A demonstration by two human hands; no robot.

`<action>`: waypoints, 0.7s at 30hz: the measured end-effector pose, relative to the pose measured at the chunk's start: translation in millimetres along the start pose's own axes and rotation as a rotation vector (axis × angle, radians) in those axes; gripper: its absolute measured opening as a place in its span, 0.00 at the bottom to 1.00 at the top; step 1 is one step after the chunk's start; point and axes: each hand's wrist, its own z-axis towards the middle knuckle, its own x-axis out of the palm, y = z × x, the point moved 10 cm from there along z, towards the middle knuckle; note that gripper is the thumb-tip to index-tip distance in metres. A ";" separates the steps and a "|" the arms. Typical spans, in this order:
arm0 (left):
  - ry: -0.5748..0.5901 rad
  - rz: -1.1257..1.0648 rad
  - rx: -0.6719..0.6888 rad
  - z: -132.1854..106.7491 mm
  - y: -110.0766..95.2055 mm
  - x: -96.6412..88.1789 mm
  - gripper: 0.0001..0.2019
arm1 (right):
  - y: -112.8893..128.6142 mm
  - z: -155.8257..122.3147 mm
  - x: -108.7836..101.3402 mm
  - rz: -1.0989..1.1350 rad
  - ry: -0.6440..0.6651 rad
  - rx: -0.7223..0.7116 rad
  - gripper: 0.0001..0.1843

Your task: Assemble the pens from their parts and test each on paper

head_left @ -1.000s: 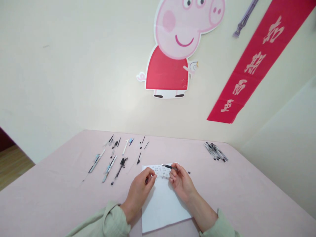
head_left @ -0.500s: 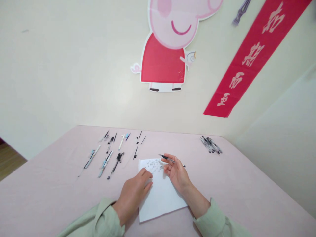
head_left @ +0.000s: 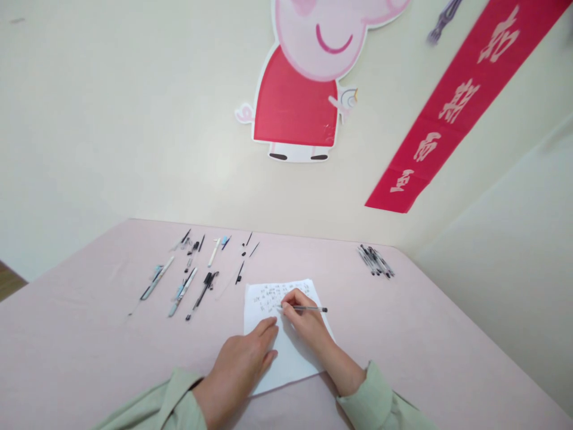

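Note:
A white sheet of paper (head_left: 286, 358) lies on the table, with several rows of small dark writing on its upper part. My right hand (head_left: 308, 322) grips a clear-barrelled pen (head_left: 311, 309) with a dark end. The pen leans low to the right, its tip down at the writing. On the sheet's left side rests my left hand (head_left: 246, 355), fingers stretched out flat and holding nothing.
Pen parts and pens, among them a black pen (head_left: 202, 295) and a white-blue pen (head_left: 182, 291), are spread at the left. A pile of pens (head_left: 376, 261) lies at the back right. Behind the pink-covered table (head_left: 430, 358) stands a wall with a pig cutout (head_left: 295, 101).
My right hand has turned over and brought the pen's tip down to the paper; before, the palm showed and the pen was tilted up. My left hand has hardly moved.

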 end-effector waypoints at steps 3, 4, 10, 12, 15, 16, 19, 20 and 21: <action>0.040 0.045 -0.014 0.6 -0.3 2.5 0.20 | -0.7 -1.3 1.7 -0.054 -0.005 -0.015 0.07; 0.053 0.064 -0.022 0.7 -0.3 2.9 0.20 | -1.3 -1.5 2.2 -0.055 -0.005 -0.019 0.07; 0.085 0.130 -0.024 0.5 -3.9 2.0 0.21 | -4.1 -2.1 4.2 -0.140 0.011 0.007 0.06; 0.099 0.166 -0.022 0.2 -4.9 2.5 0.22 | -3.2 -2.5 5.2 -0.181 0.025 0.008 0.07; 0.115 0.200 -0.018 0.0 -6.1 2.5 0.22 | -2.3 -3.1 5.6 -0.231 0.035 0.002 0.06; 0.119 0.203 -0.016 0.0 -6.5 2.2 0.22 | -2.5 -3.2 5.9 -0.242 0.040 0.001 0.06; 0.124 0.199 -0.006 -0.3 -8.0 1.2 0.21 | -2.6 -3.1 6.3 -0.254 0.046 -0.001 0.07; 0.123 0.197 -0.005 -0.4 -8.3 0.9 0.21 | -2.1 -3.0 6.1 -0.252 0.044 -0.005 0.07; 0.122 0.194 -0.004 -0.5 -8.4 0.6 0.21 | -1.7 -2.9 5.7 -0.247 0.039 -0.008 0.07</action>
